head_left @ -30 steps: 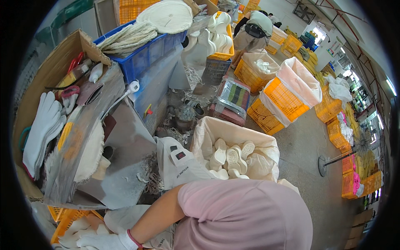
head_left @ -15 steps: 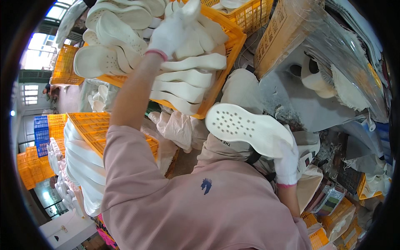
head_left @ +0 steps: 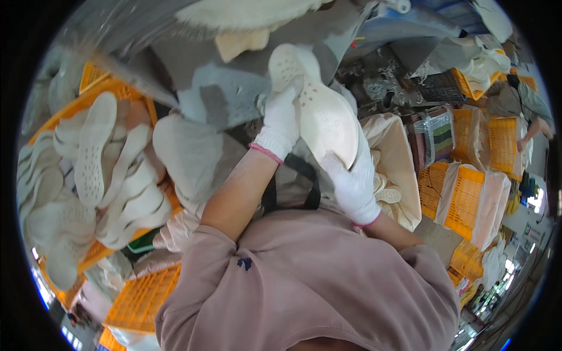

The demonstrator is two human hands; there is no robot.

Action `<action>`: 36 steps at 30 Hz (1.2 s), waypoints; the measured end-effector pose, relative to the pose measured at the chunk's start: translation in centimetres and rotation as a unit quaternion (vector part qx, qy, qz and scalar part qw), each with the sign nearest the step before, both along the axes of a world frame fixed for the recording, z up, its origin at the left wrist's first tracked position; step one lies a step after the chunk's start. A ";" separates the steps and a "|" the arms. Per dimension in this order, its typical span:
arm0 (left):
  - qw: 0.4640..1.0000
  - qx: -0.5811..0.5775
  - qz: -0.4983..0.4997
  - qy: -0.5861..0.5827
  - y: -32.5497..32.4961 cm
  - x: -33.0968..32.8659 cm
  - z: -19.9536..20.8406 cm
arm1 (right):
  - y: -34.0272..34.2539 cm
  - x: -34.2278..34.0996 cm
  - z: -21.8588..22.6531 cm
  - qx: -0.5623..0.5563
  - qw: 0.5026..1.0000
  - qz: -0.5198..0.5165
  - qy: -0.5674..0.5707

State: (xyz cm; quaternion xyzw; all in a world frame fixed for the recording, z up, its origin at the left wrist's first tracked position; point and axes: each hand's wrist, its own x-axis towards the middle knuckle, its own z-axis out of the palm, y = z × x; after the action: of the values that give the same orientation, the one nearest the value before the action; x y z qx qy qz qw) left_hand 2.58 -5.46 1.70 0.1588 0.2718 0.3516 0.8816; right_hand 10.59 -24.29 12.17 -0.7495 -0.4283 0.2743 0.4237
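Observation:
In front of my chest I hold a white shoe insole [head_left: 323, 120], its perforated end pointing away from me and its smooth heel end tilted toward me. My left hand [head_left: 281, 121], in a white knit glove with a pink cuff, closes on its left edge near the middle. Gloved alike, my right hand [head_left: 355, 186] grips the heel end, thumb on the upper face and the other fingers hidden beneath. To the left, an orange crate [head_left: 153, 114] is heaped with white insoles [head_left: 96, 149] like this one.
A grey machine surface [head_left: 216, 96] lies just beyond my hands, with a fleecy white piece [head_left: 246, 14] at its far side. At right stands a cream-lined bin [head_left: 404, 169] holding several insoles. Orange crates [head_left: 462, 199] stand farther right, near another person [head_left: 518, 105].
My view has swung right. My left hand has come from the crate to the insole, which only my right hand held before; the insole now points away from me.

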 end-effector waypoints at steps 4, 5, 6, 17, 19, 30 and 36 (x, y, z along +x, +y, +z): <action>0.995 0.037 0.088 -0.033 3.3 6.5 0.5 | 6.1 1.0 0.5 0.112 0.987 -0.089 -0.067; 0.998 0.038 0.018 -0.048 6.0 7.5 0.6 | 8.2 1.8 0.5 0.143 0.979 -0.090 -0.111; 1.000 0.011 -0.008 0.012 7.9 7.6 0.8 | 10.5 2.8 0.4 0.118 0.986 -0.058 -0.105; 0.897 0.308 -0.157 0.276 9.5 -4.3 -1.7 | 23.5 7.9 -2.4 -0.028 0.955 0.019 -0.295; 0.987 0.081 -0.097 0.101 8.3 0.4 -1.7 | 20.1 7.2 -1.2 -0.034 0.968 0.083 -0.234; 0.917 0.187 -0.098 0.339 14.1 3.3 -2.6 | 20.7 8.0 1.7 0.007 0.987 -0.161 -0.027; 0.923 0.260 -0.091 0.268 12.4 -1.3 -6.9 | 21.6 8.5 2.8 -0.077 0.993 -0.059 0.067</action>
State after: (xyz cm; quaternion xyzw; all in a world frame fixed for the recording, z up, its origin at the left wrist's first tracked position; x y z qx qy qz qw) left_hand 1.28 6.99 -5.15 0.4949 0.3817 0.2726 0.7315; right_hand 19.05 -2.70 15.00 -0.7838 -0.3318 0.3304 0.4080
